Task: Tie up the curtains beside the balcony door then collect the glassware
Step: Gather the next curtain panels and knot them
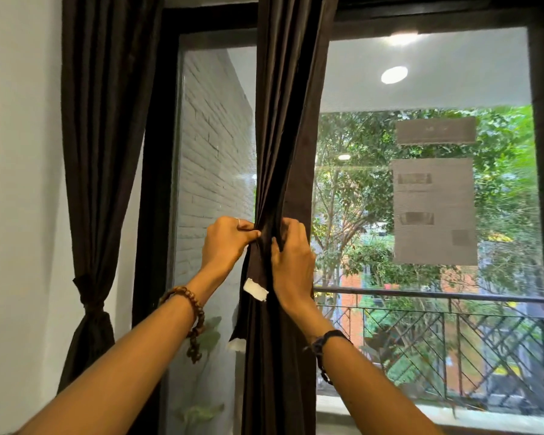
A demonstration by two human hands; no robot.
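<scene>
The middle curtain point(283, 152) is gathered between the left hand point(225, 243) and the right hand point(291, 262), both clamped on it at one height, where the tie strip point(254, 271) should be drawn tight; no glassware is seen.

No text is legible (the window notices point(434, 211) are blurred).

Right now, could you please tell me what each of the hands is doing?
Left hand: pinching the gathered dark brown fabric curtain.
Right hand: gripping the same curtain.
</scene>
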